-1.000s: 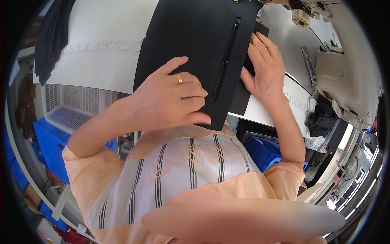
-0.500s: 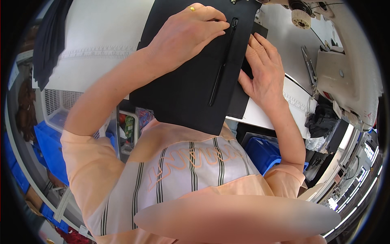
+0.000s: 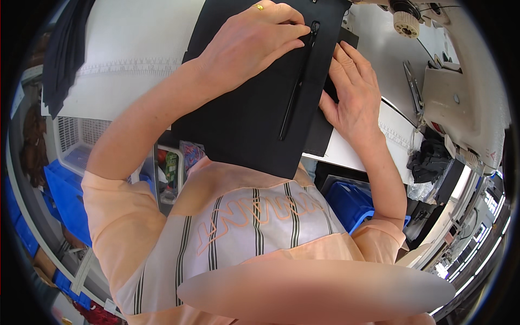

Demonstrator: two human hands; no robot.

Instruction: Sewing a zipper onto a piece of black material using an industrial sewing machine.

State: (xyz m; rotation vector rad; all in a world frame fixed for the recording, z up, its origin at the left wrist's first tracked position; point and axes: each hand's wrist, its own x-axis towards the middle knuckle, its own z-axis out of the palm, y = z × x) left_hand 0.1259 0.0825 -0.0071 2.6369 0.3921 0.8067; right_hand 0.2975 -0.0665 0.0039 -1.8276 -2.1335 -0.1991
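Note:
A black fabric panel [image 3: 233, 130] with a long, narrow zipper [image 3: 292, 103] set into it lies over the front edge of the white worktable. My left hand [image 3: 252, 46], with a ring on one finger, rests across the panel's upper part. Its fingers are bent and drawn together, the tips beside the zipper's upper end; whether they pinch cloth is hard to see. Along the panel's right edge lies my right hand [image 3: 355, 95], fingers stretched out and thumb apart, against a second black piece [image 3: 319, 142] that shows from underneath. The panel partly covers that piece.
A sewing machine [image 3: 466, 103] stands at the right, its ridged knob [image 3: 405, 24] above. Metal scissors or snips [image 3: 413, 86] lie beside it. Black cloth strips [image 3: 67, 59] hang at the left; a white basket [image 3: 81, 135] and blue bins [image 3: 349, 203] sit below table level.
My left hand has shifted very slightly right and down beside the zipper. The panel's top has edged a little to the right; my right hand has barely moved.

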